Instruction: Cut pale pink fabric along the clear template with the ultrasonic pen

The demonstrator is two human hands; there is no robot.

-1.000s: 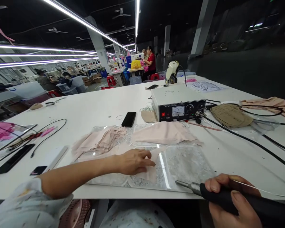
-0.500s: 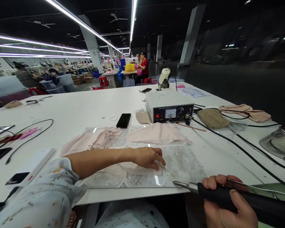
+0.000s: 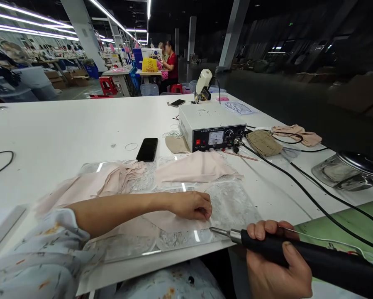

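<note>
My left hand [image 3: 192, 206] has its fingers curled together, pinching the right end of a thin pale pink fabric piece [image 3: 170, 222] that lies flat on a clear plastic sheet [image 3: 232, 203]. My forearm covers part of that piece. In my right hand [image 3: 276, 265] is a black-handled ultrasonic cutter [image 3: 317, 259], its slim metal tip pointing left over the sheet's front edge, just below my left fingers. Folded pink fabric [image 3: 198, 168] lies beyond my left hand. Another layered pink fabric stack [image 3: 111, 178] is spread to the left.
A control box [image 3: 217, 135] with a dial stands behind the sheet, its black cable running right. A phone [image 3: 147, 149] lies left of it. A glass mug [image 3: 344, 170] and brown patterns [image 3: 264, 143] are at the right. People sit at sewing machines far off.
My left hand has moved right along the fabric, and its fingers have gone from spread to curled. The cutter tip is now nearer to my left fingers. The view has swung right.
</note>
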